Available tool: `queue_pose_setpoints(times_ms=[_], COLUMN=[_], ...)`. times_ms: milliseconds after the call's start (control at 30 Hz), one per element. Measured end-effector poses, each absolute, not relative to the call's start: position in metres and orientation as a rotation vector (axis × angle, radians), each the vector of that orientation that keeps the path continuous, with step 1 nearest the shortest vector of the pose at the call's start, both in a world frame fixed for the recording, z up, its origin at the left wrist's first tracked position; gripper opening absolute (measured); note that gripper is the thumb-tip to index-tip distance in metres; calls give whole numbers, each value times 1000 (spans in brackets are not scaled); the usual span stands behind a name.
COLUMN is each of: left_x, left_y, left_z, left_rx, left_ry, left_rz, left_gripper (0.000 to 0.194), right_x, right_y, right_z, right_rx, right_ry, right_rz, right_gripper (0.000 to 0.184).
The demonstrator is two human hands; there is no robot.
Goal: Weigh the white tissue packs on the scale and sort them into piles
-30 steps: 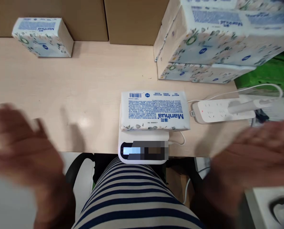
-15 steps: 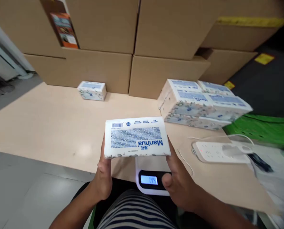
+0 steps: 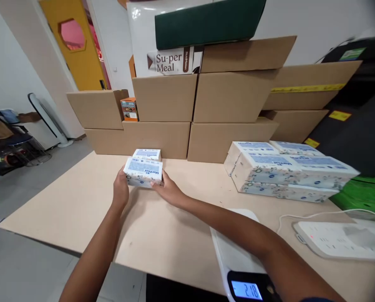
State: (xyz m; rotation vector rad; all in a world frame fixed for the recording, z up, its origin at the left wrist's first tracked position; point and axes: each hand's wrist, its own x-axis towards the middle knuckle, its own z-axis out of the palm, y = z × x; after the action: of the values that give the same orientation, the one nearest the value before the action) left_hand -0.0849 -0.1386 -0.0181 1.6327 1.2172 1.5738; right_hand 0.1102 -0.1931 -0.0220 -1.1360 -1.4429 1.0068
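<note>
A white pack of tissues (image 3: 143, 172) with blue "Manhua" print and a floral edge is held between my two hands over the left part of the table. My left hand (image 3: 121, 188) grips its left end, and my right hand (image 3: 169, 189) closes on the right end. Just behind it a similar tissue pack (image 3: 147, 153) sits against the cardboard boxes, partly hidden. Under my right forearm lies a white digital scale (image 3: 230, 256); its lit display (image 3: 246, 290) appears to read 218.
Cardboard boxes (image 3: 160, 138) line the back of the wooden table (image 3: 162, 235). More tissue packs (image 3: 275, 167) are stacked at the right. A white power strip (image 3: 335, 241) with a cable lies near the right edge, beside a green crate (image 3: 363, 195).
My hands have carried the tissue pack from close to me, above the scale, forward and left to the pack at the back. The camera view has tilted up. The scale's reading differs.
</note>
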Motion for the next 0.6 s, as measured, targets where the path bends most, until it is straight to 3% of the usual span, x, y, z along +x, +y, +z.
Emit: queue_pose_setpoints(times_ms=[200, 367, 600], left_x=[-96, -87, -74], left_y=[-146, -116, -33], left_z=[-40, -20, 10], left_rx=[1727, 1706, 1659], left_ry=[1215, 1235, 1336], left_rz=[1376, 1465, 1369], left_gripper=[84, 87, 61], right_x=[112, 131, 134], right_y=[-180, -149, -75], right_z=[-36, -1, 23], right_rx=[-1236, -1250, -1392], right_ry=[-1507, -1600, -1650], right_rz=[928, 747, 519], right_gripper=[58, 61, 47])
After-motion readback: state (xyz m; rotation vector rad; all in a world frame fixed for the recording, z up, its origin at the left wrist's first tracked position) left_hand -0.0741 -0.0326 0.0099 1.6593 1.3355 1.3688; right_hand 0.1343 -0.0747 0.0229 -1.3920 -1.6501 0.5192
